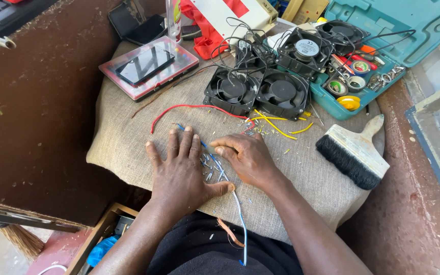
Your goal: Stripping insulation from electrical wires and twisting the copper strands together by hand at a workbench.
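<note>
Blue wire [219, 164] lies pinned under flat left hand [182, 170], fingers spread; right hand [248, 158] pinches it beside. Red wire [189, 107] beyond waits untouched; stripped scraps [276, 125] lie beyond the blue wire.

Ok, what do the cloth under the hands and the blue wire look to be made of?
The cloth looks like coarse burlap, tan and matte, with an open weave showing. The blue wire, pinched by the right hand beside the flat left hand, seems to have smooth plastic insulation; its core cannot be made out.
</note>
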